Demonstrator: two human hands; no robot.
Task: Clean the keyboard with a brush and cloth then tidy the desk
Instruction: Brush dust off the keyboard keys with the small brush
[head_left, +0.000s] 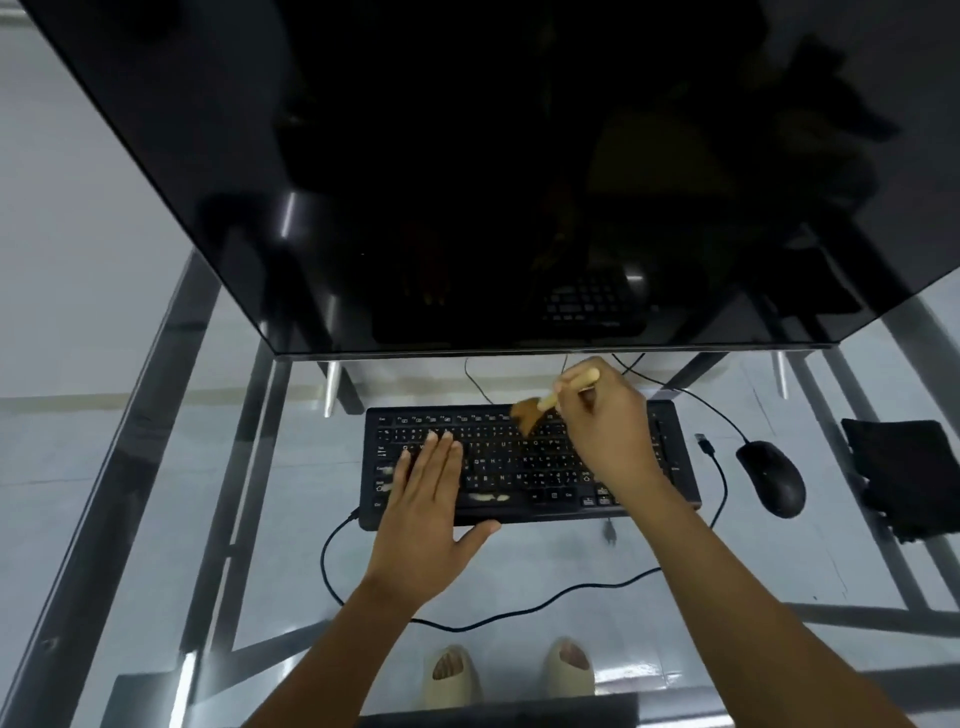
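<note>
A black keyboard (524, 473) lies on the glass desk (291, 519) below the monitor. My right hand (608, 426) grips a wooden-handled brush (535, 410), whose brown bristles touch the upper middle rows of keys. My left hand (426, 514) lies flat on the left side of the keyboard, fingers together and thumb spread at the front edge. Pale dust patches sit on the space bar and on the leftmost keys. A folded black cloth (909, 473) rests at the right edge of the desk, apart from both hands.
A large dark monitor (519, 166) overhangs the back of the desk. A black mouse (772, 477) lies right of the keyboard, with its loose cable (519, 613) looping across the front. Two feet in pale sandals (509, 670) show through the glass.
</note>
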